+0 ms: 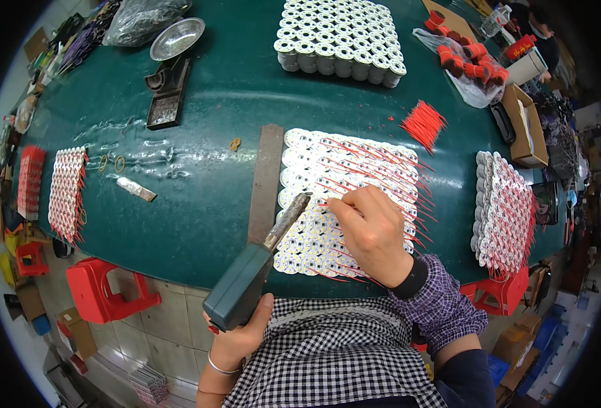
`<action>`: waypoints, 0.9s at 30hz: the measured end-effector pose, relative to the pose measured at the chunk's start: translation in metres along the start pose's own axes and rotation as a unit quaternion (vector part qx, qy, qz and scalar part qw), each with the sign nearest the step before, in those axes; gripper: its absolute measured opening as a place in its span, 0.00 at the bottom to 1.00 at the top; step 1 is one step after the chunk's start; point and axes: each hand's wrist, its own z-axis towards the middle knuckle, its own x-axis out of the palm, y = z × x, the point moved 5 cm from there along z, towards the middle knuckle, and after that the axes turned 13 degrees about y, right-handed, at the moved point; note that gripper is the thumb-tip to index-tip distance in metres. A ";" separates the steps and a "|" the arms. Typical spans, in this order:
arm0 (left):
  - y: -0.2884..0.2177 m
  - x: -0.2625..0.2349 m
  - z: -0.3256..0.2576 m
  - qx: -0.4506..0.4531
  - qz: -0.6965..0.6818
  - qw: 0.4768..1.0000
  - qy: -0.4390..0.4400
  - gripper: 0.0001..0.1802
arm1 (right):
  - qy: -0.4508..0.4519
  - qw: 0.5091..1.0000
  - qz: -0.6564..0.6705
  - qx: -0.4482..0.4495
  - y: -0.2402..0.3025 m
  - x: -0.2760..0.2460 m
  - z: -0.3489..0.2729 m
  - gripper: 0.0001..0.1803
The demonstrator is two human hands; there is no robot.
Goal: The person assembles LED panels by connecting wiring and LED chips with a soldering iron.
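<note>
Gripped in my left hand [243,333] is a dark green soldering gun [236,285]. Its worn metal tip points up and right, over a panel of white round LED circuit boards [311,238]. My right hand [372,228] is closed in a pinch on a short red wire [322,203] beside the tip, above the middle of the panel. Rows of red wires [375,160] stick out to the right from the boards in the upper part. A flat brown metal bar [267,173] lies along the panel's left edge.
A bundle of loose red wires [423,126] lies beyond the panel. Stacked white boards [334,41] stand at the back. Wired stacks sit left [67,190] and right [504,211]. A black tray [166,102], metal bowl [178,39] and bagged red spools [474,64] are farther off.
</note>
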 end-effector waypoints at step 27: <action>0.007 0.000 0.003 -0.085 -0.049 0.994 -0.055 0.10 | 0.012 0.999 0.031 -0.005 -0.003 0.014 -0.004 0.10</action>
